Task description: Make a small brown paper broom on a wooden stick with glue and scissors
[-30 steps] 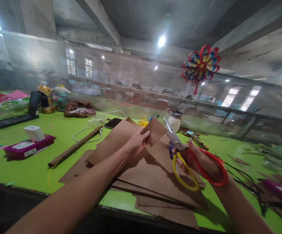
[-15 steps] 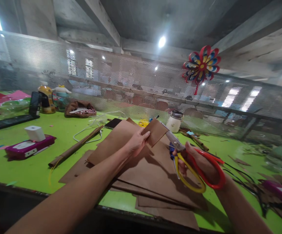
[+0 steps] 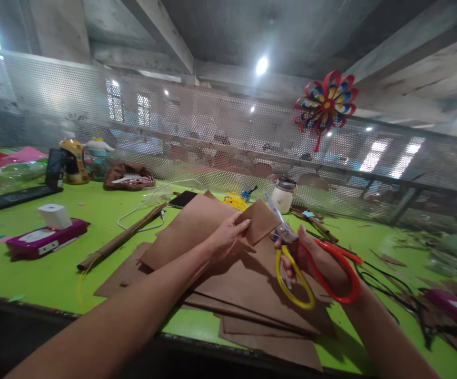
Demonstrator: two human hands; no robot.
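My left hand (image 3: 230,234) pinches a small brown paper piece (image 3: 260,222) by its left side, fingers closed on it. In my right hand (image 3: 305,258) is a pair of scissors (image 3: 287,233) with one red handle loop and one yellow one. Their blades point up and away beside the paper's right edge, slightly apart. Whether the blades touch the paper I cannot tell. Larger brown paper sheets (image 3: 236,281) lie stacked and overlapping beneath both hands.
A rolled brown paper tube (image 3: 121,237), a white cable (image 3: 141,229) and a purple box with a white charger (image 3: 55,217) lie left. A lidded jar (image 3: 282,196) stands behind the scissors. Brown scraps and black cords (image 3: 386,281) spread right. A perforated screen (image 3: 220,137) borders the back.
The small paper piece has moved slightly right and down with my left hand. The scissors have turned more upright, and their handle loops are spread wider.
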